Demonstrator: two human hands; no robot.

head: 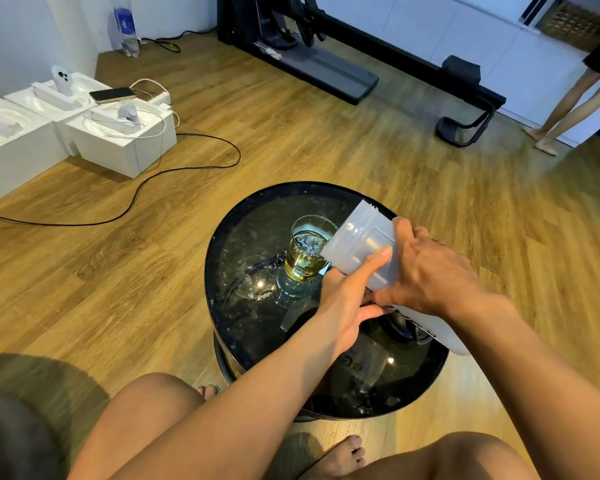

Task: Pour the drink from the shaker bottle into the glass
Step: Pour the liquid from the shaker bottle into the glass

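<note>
On the round black glass-topped bench (243,237) at frame centre, the tilted translucent white plastic shaker bottle (361,237), clasped by the right grip (426,271) and left grip (343,306), tips over the clear glass tumbler (305,265), roughly half full of yellow drink, so pouring seems well underway.

place: home room | signs: wood floor (291,133), exercise machine (326,67) (black, by the wall), phone (112,95) on white boxes (125,147)

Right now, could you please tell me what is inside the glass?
The glass holds yellowish drink, bubbly on top. The tilted shaker bottle covers its right rim, so that part is hidden.
</note>
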